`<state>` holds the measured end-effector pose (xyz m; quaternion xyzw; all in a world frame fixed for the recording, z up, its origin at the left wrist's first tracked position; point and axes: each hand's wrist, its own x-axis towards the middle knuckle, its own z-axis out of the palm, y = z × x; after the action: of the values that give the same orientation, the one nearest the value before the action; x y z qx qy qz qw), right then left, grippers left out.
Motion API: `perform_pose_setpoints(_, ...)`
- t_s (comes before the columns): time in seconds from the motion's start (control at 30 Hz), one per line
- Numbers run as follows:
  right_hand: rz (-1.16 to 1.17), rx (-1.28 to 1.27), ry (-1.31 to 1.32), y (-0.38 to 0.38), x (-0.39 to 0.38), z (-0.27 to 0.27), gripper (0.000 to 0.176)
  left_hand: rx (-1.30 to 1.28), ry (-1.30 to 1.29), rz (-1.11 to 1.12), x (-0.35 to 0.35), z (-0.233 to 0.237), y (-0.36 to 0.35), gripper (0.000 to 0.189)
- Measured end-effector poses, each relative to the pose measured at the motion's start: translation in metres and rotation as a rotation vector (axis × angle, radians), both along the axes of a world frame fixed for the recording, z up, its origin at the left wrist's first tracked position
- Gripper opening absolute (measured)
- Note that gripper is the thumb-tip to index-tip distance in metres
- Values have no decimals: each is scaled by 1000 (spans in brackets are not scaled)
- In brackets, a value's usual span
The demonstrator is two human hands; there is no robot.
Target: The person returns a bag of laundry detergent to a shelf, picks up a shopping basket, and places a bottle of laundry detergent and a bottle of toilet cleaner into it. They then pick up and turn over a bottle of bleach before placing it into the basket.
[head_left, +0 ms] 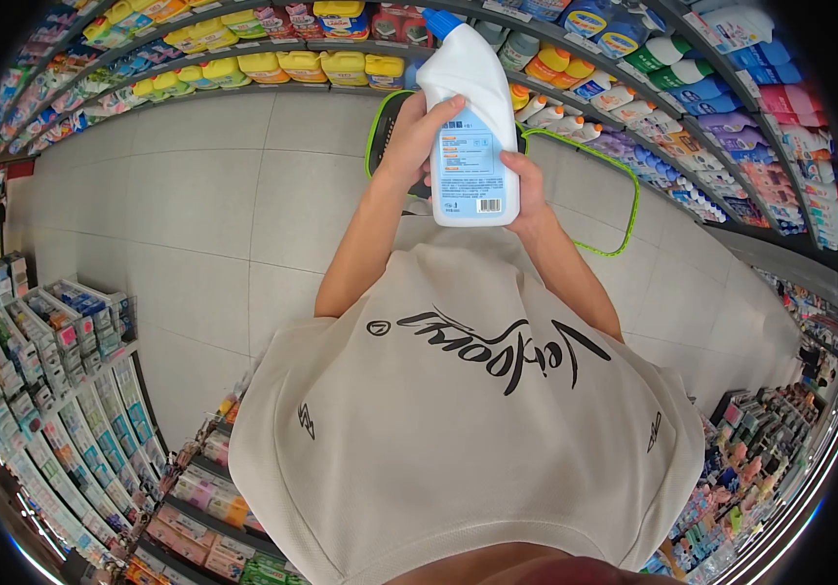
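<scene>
white plastic bottle (482,112) with angled neck, blue cap (442,23) and pale-blue label (472,164) | held between both hands, cap above the grip | left hand (407,138) clasps its left side, thumb across front | right hand (531,190) grips its lower right edge | green-rimmed black basket (371,148) partly hidden behind

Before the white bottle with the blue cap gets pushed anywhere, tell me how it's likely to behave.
The white bottle is probably fairly stiff: its outline shows no obvious dent between the left hand and right hand. Its smooth surface may make it somewhat slippery. Stood upright and pushed, it could tip, being much taller than wide.
</scene>
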<state>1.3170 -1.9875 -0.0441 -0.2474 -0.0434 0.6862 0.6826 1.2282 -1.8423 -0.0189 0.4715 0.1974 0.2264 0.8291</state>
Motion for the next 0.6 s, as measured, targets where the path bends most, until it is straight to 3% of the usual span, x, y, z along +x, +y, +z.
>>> perform_pose_setpoints(0.6, 8, -8, 7, -6, -1, -3, 61, -2, 33, 12, -1, -2, -6, 40)
